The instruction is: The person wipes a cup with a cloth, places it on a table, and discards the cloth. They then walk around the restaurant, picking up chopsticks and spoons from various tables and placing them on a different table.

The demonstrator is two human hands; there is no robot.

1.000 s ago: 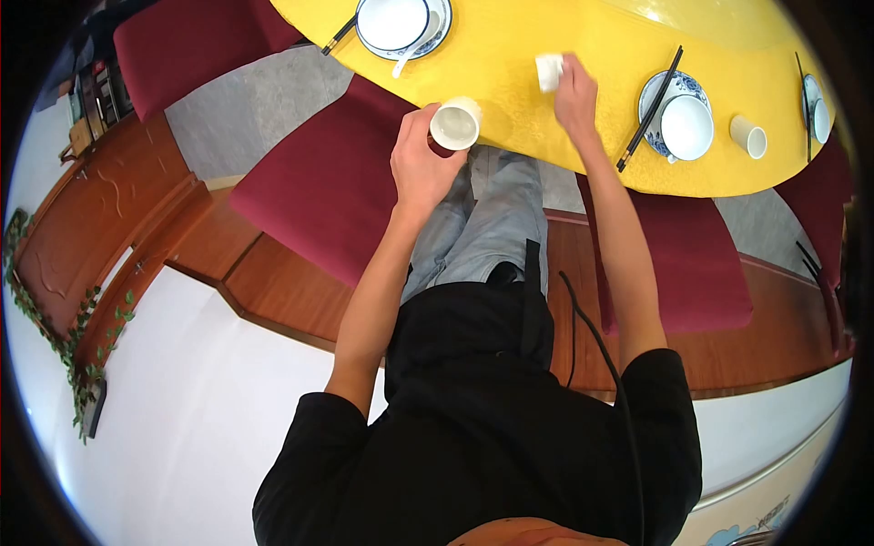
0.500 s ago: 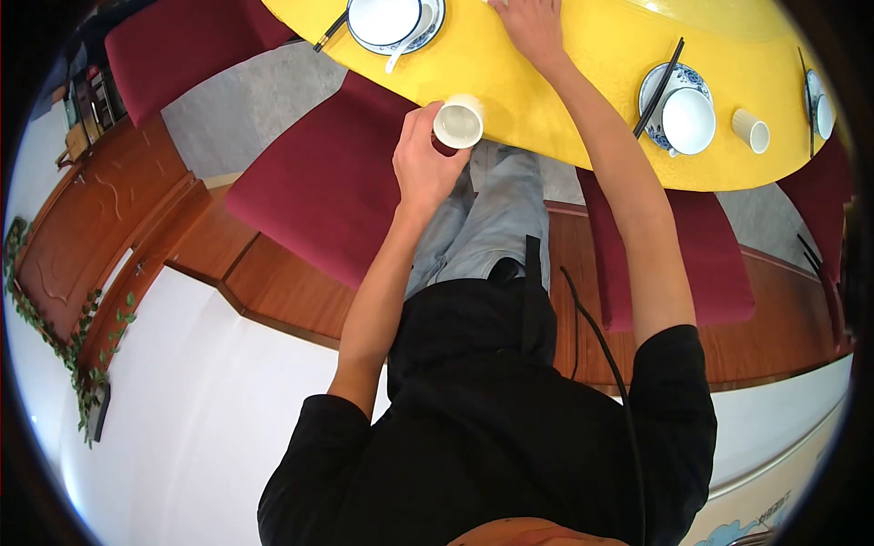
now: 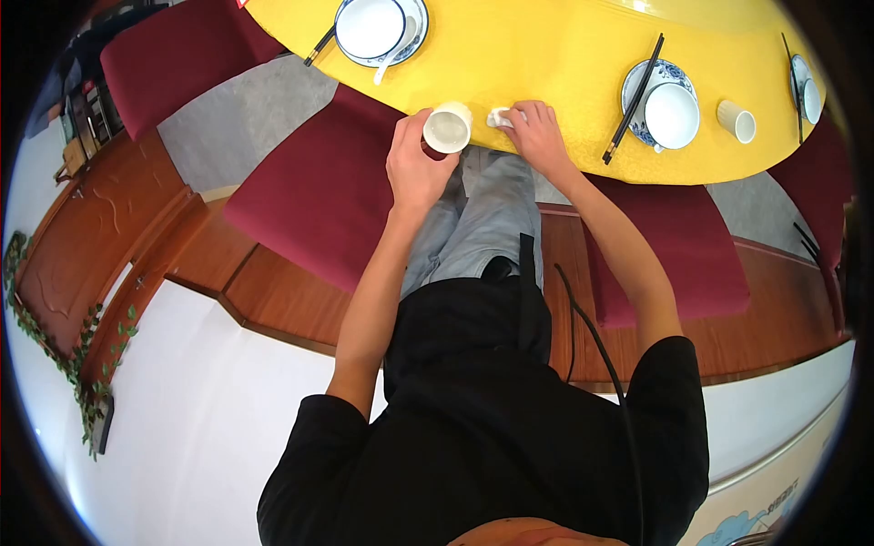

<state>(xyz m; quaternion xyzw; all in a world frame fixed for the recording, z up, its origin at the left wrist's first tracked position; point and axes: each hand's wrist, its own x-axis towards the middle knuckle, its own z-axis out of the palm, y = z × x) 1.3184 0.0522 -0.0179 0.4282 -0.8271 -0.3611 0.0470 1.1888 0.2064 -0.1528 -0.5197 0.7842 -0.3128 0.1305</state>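
My left hand (image 3: 417, 164) is wrapped round a white cup (image 3: 448, 129), which it holds at the near edge of the yellow table (image 3: 537, 68). The cup's mouth faces up toward me. Just right of it, my right hand (image 3: 539, 138) is closed on a crumpled white tissue (image 3: 497, 117) over the table near its edge. A small gap separates the tissue from the cup.
A blue-and-white plate with a white bowl (image 3: 672, 116) stands to the right, with black chopsticks (image 3: 635, 98) across its rim and another white cup (image 3: 736, 122) beyond. At upper left is another bowl (image 3: 370, 27) with a spoon (image 3: 391, 59). Dark red chairs (image 3: 314, 187) line the table.
My right hand has come back from the far part of the table to the near edge, with the tissue now visible in it. My left hand still holds the cup, nearly in place.
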